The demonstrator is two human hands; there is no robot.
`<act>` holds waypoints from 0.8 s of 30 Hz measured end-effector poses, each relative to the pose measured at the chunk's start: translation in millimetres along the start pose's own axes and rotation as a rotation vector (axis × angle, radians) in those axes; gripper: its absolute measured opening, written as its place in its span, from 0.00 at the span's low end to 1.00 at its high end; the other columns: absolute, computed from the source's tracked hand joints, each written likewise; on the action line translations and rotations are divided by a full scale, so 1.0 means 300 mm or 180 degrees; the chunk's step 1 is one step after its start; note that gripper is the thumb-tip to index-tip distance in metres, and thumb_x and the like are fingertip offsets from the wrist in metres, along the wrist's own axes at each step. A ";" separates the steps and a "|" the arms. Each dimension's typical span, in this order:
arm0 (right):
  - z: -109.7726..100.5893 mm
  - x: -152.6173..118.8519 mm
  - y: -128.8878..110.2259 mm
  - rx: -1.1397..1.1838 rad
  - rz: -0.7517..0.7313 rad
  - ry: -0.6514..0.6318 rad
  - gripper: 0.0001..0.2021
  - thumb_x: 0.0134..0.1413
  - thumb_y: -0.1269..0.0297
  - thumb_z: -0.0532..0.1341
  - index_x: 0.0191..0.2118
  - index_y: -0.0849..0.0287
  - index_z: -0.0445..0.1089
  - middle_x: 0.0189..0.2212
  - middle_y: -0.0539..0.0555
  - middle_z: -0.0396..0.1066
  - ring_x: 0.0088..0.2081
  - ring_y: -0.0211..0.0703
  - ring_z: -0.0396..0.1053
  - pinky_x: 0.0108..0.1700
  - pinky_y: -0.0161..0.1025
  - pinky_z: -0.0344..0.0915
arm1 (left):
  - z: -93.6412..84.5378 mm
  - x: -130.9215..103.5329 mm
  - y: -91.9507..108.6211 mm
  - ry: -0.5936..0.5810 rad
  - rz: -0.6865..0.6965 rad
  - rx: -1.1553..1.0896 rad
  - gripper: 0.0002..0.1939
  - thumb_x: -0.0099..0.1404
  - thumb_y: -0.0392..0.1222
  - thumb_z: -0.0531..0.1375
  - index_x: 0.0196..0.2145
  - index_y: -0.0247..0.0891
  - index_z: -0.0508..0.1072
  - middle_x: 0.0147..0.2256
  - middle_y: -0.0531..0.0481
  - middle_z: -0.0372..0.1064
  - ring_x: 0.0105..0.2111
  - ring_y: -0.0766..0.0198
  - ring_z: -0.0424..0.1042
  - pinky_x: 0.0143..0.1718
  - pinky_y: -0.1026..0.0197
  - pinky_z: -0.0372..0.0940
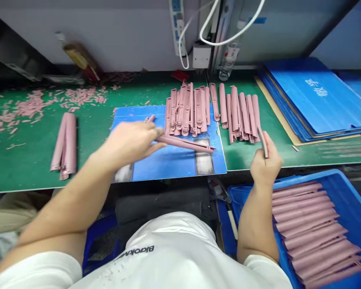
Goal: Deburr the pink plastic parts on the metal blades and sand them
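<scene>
My left hand (134, 138), slightly blurred, grips a long pink plastic part (188, 143) slantwise above the blue board (165, 164). My right hand (266, 160) is closed around a flat, thin grey tool (262, 142) held upright; its exact kind is unclear. Behind the left hand's part, a pile of similar pink parts (186, 110) lies at the board's back edge. Another row of pink parts (240, 112) rests on the green table just left of my right hand.
Several pink parts (65, 144) stand grouped at the left, with pink scraps (33, 106) behind them. A blue crate (333, 176) of pink parts is at lower right. Blue sheets (319, 96) are stacked at the right back. A white cable (228, 40) hangs above a bottle (228, 60).
</scene>
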State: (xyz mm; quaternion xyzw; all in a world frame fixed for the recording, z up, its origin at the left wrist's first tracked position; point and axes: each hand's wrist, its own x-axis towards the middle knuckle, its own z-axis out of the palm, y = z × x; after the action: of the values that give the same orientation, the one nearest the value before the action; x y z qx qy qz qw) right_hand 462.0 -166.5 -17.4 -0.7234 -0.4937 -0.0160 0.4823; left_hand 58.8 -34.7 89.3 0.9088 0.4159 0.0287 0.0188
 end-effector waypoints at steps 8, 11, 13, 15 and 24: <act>0.343 0.174 -0.043 0.1055 -0.1128 -0.3415 0.18 0.66 0.45 0.66 0.54 0.31 0.91 0.61 0.62 0.86 0.69 0.68 0.80 0.76 0.64 0.71 | 0.194 -0.023 -0.058 -0.0680 0.0004 -0.0293 0.20 0.87 0.45 0.63 0.68 0.35 0.83 0.62 0.36 0.84 0.63 0.51 0.84 0.62 0.60 0.73; 0.505 0.275 0.043 0.0966 -0.1075 -0.3420 0.15 0.55 0.37 0.68 0.45 0.24 0.90 0.55 0.67 0.87 0.65 0.72 0.81 0.66 0.67 0.76 | 0.211 0.063 -0.131 -0.0652 -0.0039 -0.0257 0.24 0.88 0.47 0.64 0.73 0.37 0.81 0.63 0.39 0.85 0.65 0.57 0.83 0.65 0.65 0.70; 0.553 0.319 0.100 0.0878 -0.0901 -0.3262 0.11 0.45 0.37 0.70 0.34 0.25 0.88 0.47 0.70 0.87 0.63 0.74 0.83 0.58 0.68 0.78 | 0.223 0.106 -0.129 -0.0608 -0.0027 -0.0229 0.24 0.87 0.47 0.65 0.74 0.38 0.81 0.63 0.39 0.85 0.66 0.57 0.83 0.73 0.64 0.65; 0.578 0.352 0.147 0.0793 -0.0684 -0.3066 0.07 0.38 0.39 0.71 0.27 0.26 0.84 0.42 0.73 0.85 0.62 0.73 0.83 0.55 0.68 0.77 | 0.234 0.144 -0.116 -0.0561 -0.0006 -0.0194 0.23 0.86 0.46 0.66 0.73 0.39 0.82 0.62 0.40 0.85 0.67 0.55 0.83 0.82 0.57 0.56; 0.584 0.377 -0.033 0.0593 -0.0612 -0.2933 0.08 0.34 0.42 0.67 0.24 0.31 0.81 0.42 0.71 0.87 0.57 0.75 0.86 0.60 0.69 0.79 | 0.080 0.177 -0.075 -0.0514 -0.0727 -0.0571 0.13 0.78 0.38 0.71 0.58 0.44 0.88 0.63 0.50 0.85 0.68 0.63 0.81 0.75 0.61 0.65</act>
State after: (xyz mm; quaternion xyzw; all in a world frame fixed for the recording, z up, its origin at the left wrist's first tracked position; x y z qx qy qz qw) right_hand 433.4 38.1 -47.8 -0.5600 -0.7201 0.3061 0.2724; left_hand 78.2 20.0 66.1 0.8496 0.5093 -0.0098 0.1364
